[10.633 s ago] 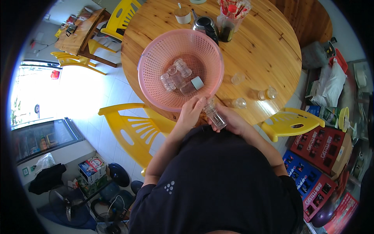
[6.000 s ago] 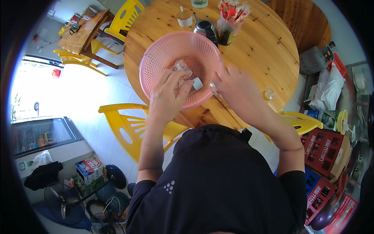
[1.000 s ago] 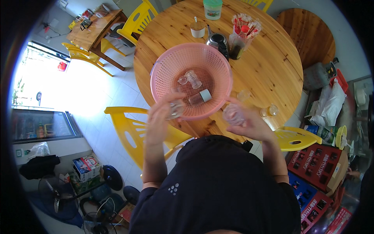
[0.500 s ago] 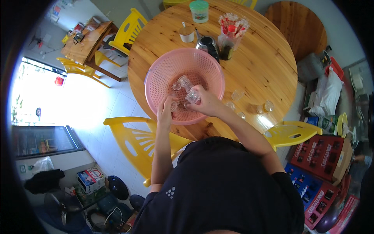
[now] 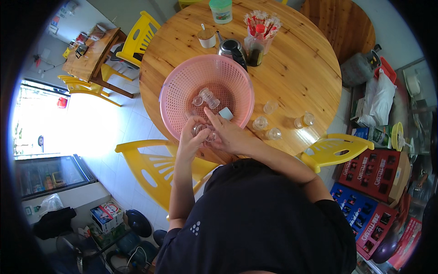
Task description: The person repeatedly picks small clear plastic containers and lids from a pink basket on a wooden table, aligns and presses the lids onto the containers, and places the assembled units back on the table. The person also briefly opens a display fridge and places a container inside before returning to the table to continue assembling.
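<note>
Over the near rim of a pink perforated plastic basket (image 5: 166, 93), both hands come together around a small clear jar (image 5: 211, 135). My left hand (image 5: 188, 136) has its fingers curled around the clear piece. My right hand (image 5: 230, 136) presses against the same piece from the right, its index finger stretched forward; its lower fingers are partly hidden. Whether the clear piece is one jar or a jar with its lid, I cannot tell. Inside the basket lie another clear jar (image 5: 209, 97), a round clear lid (image 5: 197, 100) and a pale bluish square piece (image 5: 226, 113).
Several small clear jars (image 5: 260, 123) stand right of the basket on the round wooden table (image 5: 301, 68). Behind it are a metal kettle (image 5: 231, 49), a dark bottle (image 5: 256, 52), wrapped red-and-white sticks (image 5: 267, 23) and a lidded white pot (image 5: 207, 38). Yellow chairs (image 5: 150, 169) flank me.
My right hand has moved down and left, from above the basket's middle to my left hand. The pale square piece now shows in the basket. The whole view has shifted slightly.
</note>
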Motion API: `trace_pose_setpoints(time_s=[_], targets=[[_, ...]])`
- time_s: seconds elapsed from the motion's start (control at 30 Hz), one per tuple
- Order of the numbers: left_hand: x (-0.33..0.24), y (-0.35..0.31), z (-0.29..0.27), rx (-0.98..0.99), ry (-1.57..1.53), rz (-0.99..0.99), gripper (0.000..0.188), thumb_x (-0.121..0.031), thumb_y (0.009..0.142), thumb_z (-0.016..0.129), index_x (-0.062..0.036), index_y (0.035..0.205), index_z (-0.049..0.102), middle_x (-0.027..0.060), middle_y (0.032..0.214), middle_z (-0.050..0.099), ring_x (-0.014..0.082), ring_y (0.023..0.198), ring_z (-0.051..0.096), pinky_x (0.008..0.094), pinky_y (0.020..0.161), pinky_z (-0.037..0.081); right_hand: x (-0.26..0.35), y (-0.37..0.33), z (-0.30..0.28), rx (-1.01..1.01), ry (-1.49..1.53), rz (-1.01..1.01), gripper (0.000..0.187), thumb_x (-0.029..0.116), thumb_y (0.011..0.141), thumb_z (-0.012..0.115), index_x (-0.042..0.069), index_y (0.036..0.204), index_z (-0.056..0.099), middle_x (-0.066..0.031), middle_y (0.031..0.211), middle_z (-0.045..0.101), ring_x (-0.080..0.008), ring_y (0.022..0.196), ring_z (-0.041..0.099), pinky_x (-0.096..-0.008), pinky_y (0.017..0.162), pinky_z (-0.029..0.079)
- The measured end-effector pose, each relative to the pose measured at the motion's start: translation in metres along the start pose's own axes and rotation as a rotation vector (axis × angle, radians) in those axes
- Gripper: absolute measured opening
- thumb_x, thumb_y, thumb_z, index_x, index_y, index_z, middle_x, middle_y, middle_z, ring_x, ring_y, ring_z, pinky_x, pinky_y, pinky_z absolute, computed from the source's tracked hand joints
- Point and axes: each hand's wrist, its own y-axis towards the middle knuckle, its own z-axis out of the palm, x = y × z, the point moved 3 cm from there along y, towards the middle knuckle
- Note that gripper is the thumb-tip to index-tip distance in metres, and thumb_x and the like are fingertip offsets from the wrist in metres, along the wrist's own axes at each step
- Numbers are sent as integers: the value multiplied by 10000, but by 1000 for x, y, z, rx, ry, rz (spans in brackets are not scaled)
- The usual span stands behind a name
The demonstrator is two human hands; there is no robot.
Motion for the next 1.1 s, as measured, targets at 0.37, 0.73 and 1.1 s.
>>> trace_pose_setpoints(time_s=[0.37,0.73,1.1], targets=[[-3,25,-52,-340,937,73,333,-236,765,767,-51,963,573,125,908,600,275,860,630,389,760,493,-62,-42,-107,-471,37,382,596,182,828,731,39,1356,494,-177,1209,601,-308,1136,579,-410,974,457],[38,64,-89,-521,860,217,271,-282,950,577,-20,989,637,184,917,637,350,895,625,426,811,484,-229,-124,-116,-707,68,710,270,260,930,615,-9,945,635,-108,784,656,-217,745,636,-352,679,472],[11,17,-108,-495,-270,-46,348,-376,1015,519,-65,1156,587,71,868,618,94,526,479,232,426,322,-236,-105,-85,-479,447,534,621,26,754,757,54,1325,515,-89,1200,587,-197,1093,572,-344,886,491]])
